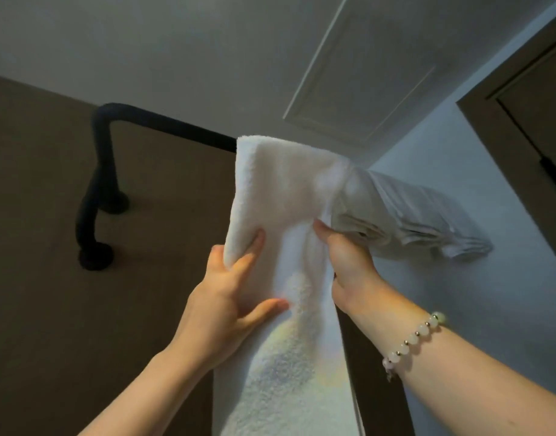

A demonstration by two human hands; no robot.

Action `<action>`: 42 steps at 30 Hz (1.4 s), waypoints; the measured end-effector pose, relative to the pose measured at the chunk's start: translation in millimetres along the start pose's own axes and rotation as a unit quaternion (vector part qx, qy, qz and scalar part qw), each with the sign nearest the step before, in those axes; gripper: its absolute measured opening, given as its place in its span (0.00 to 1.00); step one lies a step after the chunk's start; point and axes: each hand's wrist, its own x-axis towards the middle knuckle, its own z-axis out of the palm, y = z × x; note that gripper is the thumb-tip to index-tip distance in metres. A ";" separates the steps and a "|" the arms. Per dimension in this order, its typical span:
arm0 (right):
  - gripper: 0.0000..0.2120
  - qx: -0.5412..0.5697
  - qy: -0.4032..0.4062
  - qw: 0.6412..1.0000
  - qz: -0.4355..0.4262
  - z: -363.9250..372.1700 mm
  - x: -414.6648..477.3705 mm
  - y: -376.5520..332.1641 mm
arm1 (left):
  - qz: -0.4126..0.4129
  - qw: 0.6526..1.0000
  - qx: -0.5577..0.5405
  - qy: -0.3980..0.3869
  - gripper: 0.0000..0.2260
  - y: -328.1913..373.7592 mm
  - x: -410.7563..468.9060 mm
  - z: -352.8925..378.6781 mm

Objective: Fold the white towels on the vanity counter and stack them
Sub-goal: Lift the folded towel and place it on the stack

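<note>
**Towel draped over the rail, both hands on it: watch the bundle beside it**

The towel point(286, 190) hangs over a black rail point(163, 124) high on the wall. Its top fold sits on the bar, and its long tail drops between my forearms and out of the bottom of the view.

The main risk, as I judge it, is the grey folded bundle point(405, 215) that touches the towel's upper right corner. If I drag the towel off sideways, the terry could catch that bundle and pull it down too. A second risk is an uneven pull. One hand leading would bunch the cloth on the bar or twist it, and I would then have no straight edges to fold from. The loose tail could also trail onto the floor or something wet below; I cannot see what is down there.

The left hand point(229, 306) grasps the towel's left edge partway down the drape, with fingers curled round the hem and the thumb lying across the front. The right hand point(345, 262), with a bead bracelet point(411, 338) on its wrist, pinches the right edge slightly higher. Its thumb is dug into the pile and its fingers are hidden behind the cloth, right under the bundle. The towel's width spans the gap between the hands.

The surface where the folding belongs is not in view.
</note>
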 end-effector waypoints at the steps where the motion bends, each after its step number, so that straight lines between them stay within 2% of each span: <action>1: 0.22 -0.006 -0.010 1.000 0.000 1.7 9.8 -3.4 | -0.004 1.000 0.024 -0.002 0.42 -0.7 7.4 2.2; 5: 0.22 -0.072 -0.017 0.997 -0.002 13.9 42.7 -19.5 | -0.023 0.993 0.113 -0.004 0.46 0.1 44.9 -0.7; 8: 0.14 -0.073 -0.012 0.997 -0.014 26.4 55.2 -43.5 | -0.072 0.983 0.167 -0.019 0.47 2.9 74.3 -3.5; 10: 0.06 -0.047 -0.061 0.997 -0.030 36.1 64.5 -61.0 | -0.089 0.979 0.181 -0.006 0.46 2.1 93.4 -6.2; 12: 0.05 -0.076 -0.093 0.990 -0.068 43.9 76.8 -73.6 | -0.092 0.977 0.191 0.003 0.45 -1.3 112.6 -8.5; 14: 0.09 -0.122 -0.056 0.984 -0.116 48.7 91.7 -81.5 | -0.094 0.974 0.208 -0.004 0.45 -7.3 133.2 -8.8; 16: 0.13 -0.187 0.015 0.964 -0.189 52.1 104.0 -82.8 | -0.083 0.971 0.223 -0.008 0.45 -13.3 153.4 -7.8; 19: 0.09 -0.242 0.084 0.917 -0.305 52.2 117.6 -80.5 | -0.056 0.971 0.232 -0.007 0.45 -21.1 175.9 -4.3; 22: 0.03 -0.291 0.093 0.856 -0.417 53.1 129.9 -80.7 | -0.034 0.970 0.240 -0.004 0.45 -27.4 192.6 0.8; 26: 0.14 -0.405 0.051 0.795 -0.449 67.9 147.6 -76.7 | -0.047 0.964 0.261 -0.001 0.46 -39.8 206.1 -3.6; 28: 0.16 -0.489 0.044 0.730 -0.476 71.6 149.6 -69.6 | -0.043 0.963 0.268 0.003 0.47 -42.4 208.4 -2.1; 30: 0.16 -0.568 0.065 0.632 -0.523 75.0 151.4 -65.1 | -0.037 0.961 0.273 0.010 0.46 -42.5 210.9 -0.6; 31: 0.17 -0.589 0.065 0.600 -0.537 76.0 153.2 -63.0 | -0.037 0.961 0.275 0.011 0.46 -41.3 212.6 -0.3; 32: 0.18 -0.599 0.045 0.591 -0.538 77.2 156.1 -61.8 | -0.039 0.959 0.280 0.011 0.46 -40.2 214.6 -0.1; 36: 0.18 -0.579 -0.073 0.660 -0.473 83.3 162.9 -64.8 | -0.042 0.931 0.363 0.017 0.42 -39.4 218.2 -1.2; 38: 0.17 -0.578 -0.091 0.676 -0.448 87.4 172.0 -70.5 | -0.019 0.888 0.458 0.028 0.39 -38.1 220.6 -7.8; 40: 0.18 -0.575 -0.114 0.674 -0.450 91.8 179.5 -70.4 | 0.022 0.838 0.545 0.026 0.38 -37.7 225.6 -14.2; 42: 0.22 -0.570 -0.135 0.660 -0.471 95.1 186.2 -67.2 | 0.033 0.828 0.560 0.006 0.37 -39.2 232.1 -15.0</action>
